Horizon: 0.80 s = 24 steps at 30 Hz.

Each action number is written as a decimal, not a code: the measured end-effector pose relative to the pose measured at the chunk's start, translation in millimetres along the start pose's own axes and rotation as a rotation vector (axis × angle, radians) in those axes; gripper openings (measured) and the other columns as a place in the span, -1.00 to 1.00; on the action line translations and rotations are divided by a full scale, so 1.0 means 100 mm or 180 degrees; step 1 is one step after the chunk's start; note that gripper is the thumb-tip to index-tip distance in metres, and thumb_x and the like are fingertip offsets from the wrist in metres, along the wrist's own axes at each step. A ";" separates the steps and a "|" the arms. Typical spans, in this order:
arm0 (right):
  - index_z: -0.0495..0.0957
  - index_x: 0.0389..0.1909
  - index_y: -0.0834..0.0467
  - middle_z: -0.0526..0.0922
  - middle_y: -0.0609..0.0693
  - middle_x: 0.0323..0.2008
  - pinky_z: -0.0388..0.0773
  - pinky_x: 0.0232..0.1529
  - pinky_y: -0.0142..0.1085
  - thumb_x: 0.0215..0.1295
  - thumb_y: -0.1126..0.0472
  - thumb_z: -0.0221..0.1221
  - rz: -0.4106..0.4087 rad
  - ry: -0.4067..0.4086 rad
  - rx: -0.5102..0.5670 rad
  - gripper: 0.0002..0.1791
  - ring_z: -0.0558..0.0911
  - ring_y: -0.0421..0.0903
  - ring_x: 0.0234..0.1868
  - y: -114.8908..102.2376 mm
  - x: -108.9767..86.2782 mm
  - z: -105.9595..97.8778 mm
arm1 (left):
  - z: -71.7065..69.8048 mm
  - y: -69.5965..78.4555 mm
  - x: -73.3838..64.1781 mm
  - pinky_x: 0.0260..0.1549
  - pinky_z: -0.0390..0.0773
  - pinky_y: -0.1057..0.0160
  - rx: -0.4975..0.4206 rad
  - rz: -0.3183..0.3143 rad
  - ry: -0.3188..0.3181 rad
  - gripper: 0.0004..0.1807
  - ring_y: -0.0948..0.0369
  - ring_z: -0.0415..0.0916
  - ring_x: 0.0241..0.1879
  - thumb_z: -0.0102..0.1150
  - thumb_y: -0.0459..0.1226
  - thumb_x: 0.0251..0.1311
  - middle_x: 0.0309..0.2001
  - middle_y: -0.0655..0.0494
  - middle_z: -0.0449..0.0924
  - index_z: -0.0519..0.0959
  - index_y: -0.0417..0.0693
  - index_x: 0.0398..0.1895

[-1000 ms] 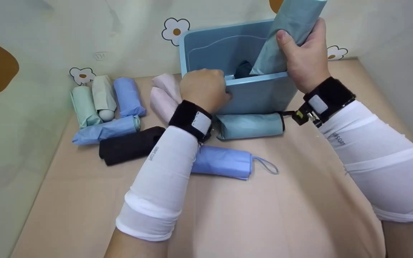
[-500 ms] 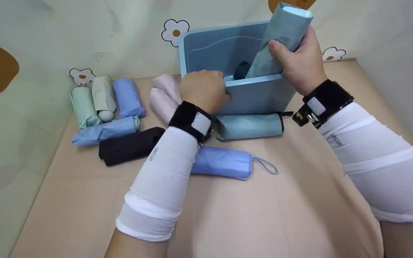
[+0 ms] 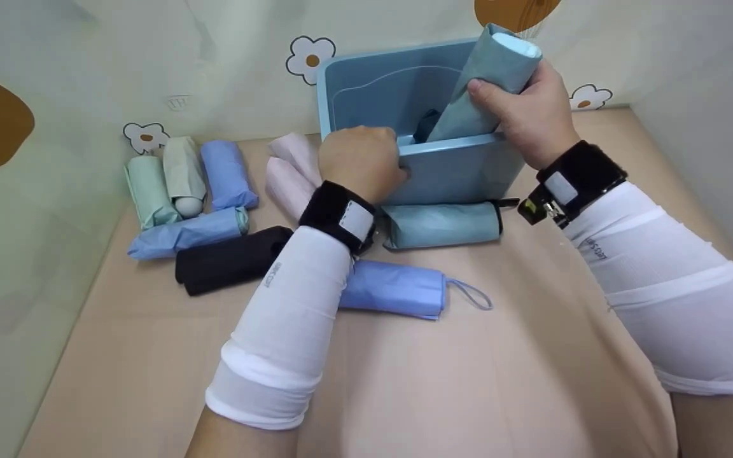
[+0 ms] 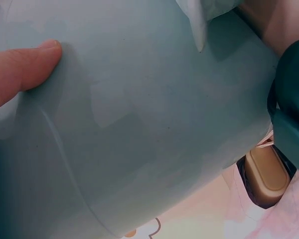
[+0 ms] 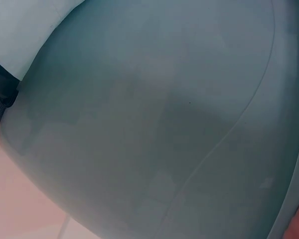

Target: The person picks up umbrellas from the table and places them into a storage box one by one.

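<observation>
In the head view my left hand (image 3: 360,159) grips the near rim of a blue plastic bin (image 3: 455,173); its thumb (image 4: 32,64) lies on the outer wall in the left wrist view. My right hand (image 3: 532,114) holds a folded teal umbrella (image 3: 478,95) in its sleeve, slanting over the rim with its lower end inside the bin. The umbrella's pale, rounded end points up and right. A dark bunched thing (image 3: 427,124) shows inside the bin beside it. The bin's wall (image 5: 154,114) fills most of the right wrist view.
Against the bin's front lies another teal umbrella (image 3: 443,226), with a blue looped one (image 3: 398,289) nearer. To the left are a black one (image 3: 233,259), pink ones (image 3: 290,184), and several green and blue ones (image 3: 188,232). A wall stands behind.
My right hand has lowered the teal umbrella and shifted it slightly left, so more of its upper end shows. My left hand stays on the rim.
</observation>
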State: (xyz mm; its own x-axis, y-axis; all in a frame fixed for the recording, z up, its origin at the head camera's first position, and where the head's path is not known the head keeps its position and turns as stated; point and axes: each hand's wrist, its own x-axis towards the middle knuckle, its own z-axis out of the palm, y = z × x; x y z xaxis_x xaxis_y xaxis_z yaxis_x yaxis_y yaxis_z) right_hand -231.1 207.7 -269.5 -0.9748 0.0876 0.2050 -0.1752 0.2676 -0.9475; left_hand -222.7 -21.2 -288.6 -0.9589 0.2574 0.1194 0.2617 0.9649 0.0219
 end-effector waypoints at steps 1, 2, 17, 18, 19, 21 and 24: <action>0.38 0.42 0.04 0.56 -0.01 0.30 0.42 0.46 0.00 0.35 0.05 0.39 0.0009 -0.0007 -0.0020 -0.33 0.54 -0.01 0.36 0.00 0.00 0.00 | 0.00 0.00 0.00 -0.26 0.67 -0.07 -0.0002 -0.0001 -0.0002 -0.61 -0.02 0.72 -0.21 0.35 0.10 0.18 -0.21 0.05 0.80 0.76 0.05 -0.11; 0.40 0.40 0.04 0.57 -0.01 0.27 0.44 0.44 -0.01 0.33 0.05 0.41 0.0030 -0.0007 -0.0032 -0.33 0.55 -0.01 0.33 0.00 0.01 0.01 | 0.00 0.00 0.00 -0.26 0.67 -0.07 -0.0007 -0.0002 -0.0003 -0.61 -0.02 0.72 -0.21 0.34 0.10 0.18 -0.22 0.05 0.80 0.76 0.05 -0.12; 0.45 0.21 0.01 0.53 -0.04 0.17 0.54 0.29 0.05 0.31 0.05 0.38 0.0085 -0.0064 -0.0315 -0.49 0.54 -0.03 0.21 -0.01 0.02 -0.01 | -0.01 0.01 -0.01 -0.27 0.67 -0.08 -0.0021 -0.0024 0.0011 -0.65 -0.03 0.71 -0.23 0.32 0.07 0.19 -0.24 0.06 0.79 0.75 0.06 -0.13; 0.46 0.19 0.01 0.52 -0.04 0.18 0.54 0.30 0.06 0.31 0.05 0.38 0.0082 -0.0062 -0.0317 -0.51 0.53 -0.02 0.22 -0.01 0.02 -0.01 | -0.01 0.01 -0.01 -0.27 0.67 -0.08 -0.0025 -0.0027 0.0015 -0.65 -0.02 0.70 -0.24 0.32 0.07 0.19 -0.25 0.06 0.79 0.75 0.06 -0.14; 0.46 0.18 0.00 0.52 -0.04 0.19 0.54 0.30 0.07 0.31 0.05 0.38 0.0077 -0.0061 -0.0323 -0.52 0.53 -0.02 0.22 -0.01 0.02 -0.01 | -0.01 0.01 -0.01 -0.27 0.67 -0.08 -0.0030 -0.0029 0.0018 -0.65 -0.02 0.70 -0.24 0.32 0.07 0.19 -0.25 0.06 0.79 0.74 0.06 -0.14; 0.47 0.16 0.01 0.50 -0.04 0.20 0.54 0.30 0.08 0.31 0.07 0.38 0.0059 -0.0060 -0.0314 -0.54 0.52 -0.01 0.23 0.00 0.02 0.00 | -0.01 0.01 -0.01 -0.27 0.67 -0.08 -0.0039 -0.0015 0.0044 -0.66 -0.03 0.71 -0.24 0.32 0.06 0.18 -0.25 0.05 0.79 0.74 0.05 -0.16; 0.47 0.16 0.02 0.48 -0.04 0.19 0.55 0.25 0.02 0.30 0.08 0.39 0.0034 -0.0039 -0.0308 -0.53 0.50 -0.03 0.22 0.00 0.02 0.00 | 0.00 0.01 -0.01 -0.28 0.67 -0.09 -0.0050 0.0015 0.0093 -0.67 -0.04 0.71 -0.25 0.33 0.06 0.17 -0.26 0.04 0.79 0.74 0.04 -0.20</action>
State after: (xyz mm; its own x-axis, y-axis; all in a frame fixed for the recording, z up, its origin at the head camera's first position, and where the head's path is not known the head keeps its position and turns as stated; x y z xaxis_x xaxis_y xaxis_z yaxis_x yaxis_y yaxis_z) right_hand -233.3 208.1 -269.3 -0.9783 0.0795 0.1914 -0.1511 0.3582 -0.9213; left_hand -221.1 -20.8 -288.5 -0.9541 0.2602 0.1484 0.2682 0.9626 0.0369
